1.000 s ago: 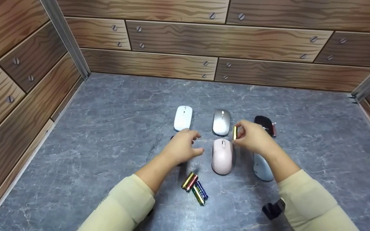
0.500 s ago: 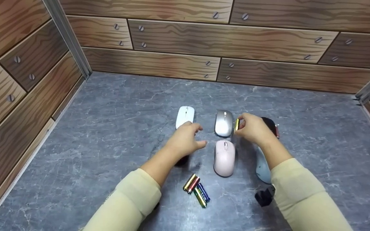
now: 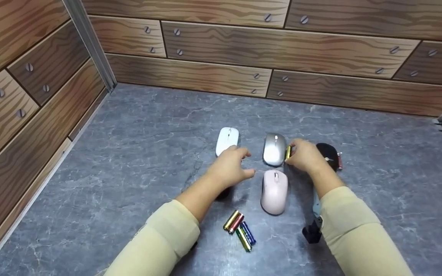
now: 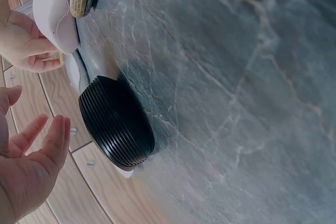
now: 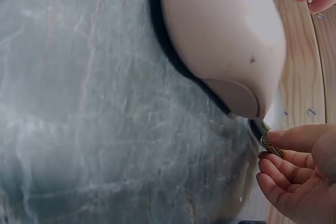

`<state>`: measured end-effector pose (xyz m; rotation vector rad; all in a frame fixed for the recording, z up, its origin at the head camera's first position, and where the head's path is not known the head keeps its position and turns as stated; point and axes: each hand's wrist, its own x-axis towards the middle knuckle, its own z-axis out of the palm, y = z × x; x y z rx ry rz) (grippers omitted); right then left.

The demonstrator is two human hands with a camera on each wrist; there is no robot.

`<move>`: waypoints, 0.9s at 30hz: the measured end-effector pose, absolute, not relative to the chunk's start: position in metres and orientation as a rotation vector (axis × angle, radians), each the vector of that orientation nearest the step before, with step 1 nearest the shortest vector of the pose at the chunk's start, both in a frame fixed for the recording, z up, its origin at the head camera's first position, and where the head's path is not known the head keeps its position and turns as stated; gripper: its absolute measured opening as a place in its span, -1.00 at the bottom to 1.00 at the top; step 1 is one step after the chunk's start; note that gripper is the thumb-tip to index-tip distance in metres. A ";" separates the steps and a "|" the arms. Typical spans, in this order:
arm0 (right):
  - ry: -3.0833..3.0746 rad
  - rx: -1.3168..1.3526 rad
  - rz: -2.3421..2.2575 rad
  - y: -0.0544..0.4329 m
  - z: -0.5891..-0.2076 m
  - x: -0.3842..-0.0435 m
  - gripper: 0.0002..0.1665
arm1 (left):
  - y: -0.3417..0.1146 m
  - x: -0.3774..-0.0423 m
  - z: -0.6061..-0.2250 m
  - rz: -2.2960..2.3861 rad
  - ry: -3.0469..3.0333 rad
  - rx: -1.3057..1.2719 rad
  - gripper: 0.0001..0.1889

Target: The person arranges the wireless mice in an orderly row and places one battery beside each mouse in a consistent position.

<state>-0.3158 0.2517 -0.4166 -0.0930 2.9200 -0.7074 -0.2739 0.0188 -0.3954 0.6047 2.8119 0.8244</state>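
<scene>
My right hand [image 3: 306,155] pinches a gold battery [image 3: 288,152] between thumb and fingers, right beside the silver mouse [image 3: 274,150]. In the right wrist view the battery's end [image 5: 272,145] shows at the fingertips. My left hand [image 3: 228,168] hovers with fingers and thumb spread and nothing between them. It partly covers the white mouse [image 3: 227,140]. Below it, mostly hidden in the head view, stands a black mouse with ribbed sides [image 4: 113,121]. A pink mouse [image 3: 274,193] lies between the two forearms, nearer to me than the silver one.
Several loose batteries [image 3: 240,230] in gold, red, green and blue lie in front of the pink mouse. To the right are another black mouse [image 3: 326,153] with a red battery [image 3: 340,161] beside it, and a blue mouse [image 3: 316,203] mostly behind my right sleeve. Wood-patterned walls [image 3: 213,42] enclose the table.
My right hand has carried the gold battery from near the pink mouse's front away from me to the silver mouse's right side. The left hand stays spread, and the view has shifted slightly.
</scene>
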 end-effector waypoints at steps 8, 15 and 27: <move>2.929 -0.111 -0.652 0.251 -0.423 -0.318 -0.44 | 0.021 -0.276 -0.399 0.811 2.807 0.620 -0.53; 2.938 -0.145 -0.656 0.250 -0.425 -0.322 -0.52 | 0.023 -0.275 -0.396 0.810 2.784 0.615 -0.52; 2.930 -0.128 -0.691 0.250 -0.424 -0.317 -0.45 | 0.021 -0.274 -0.395 0.813 2.804 0.627 -0.53</move>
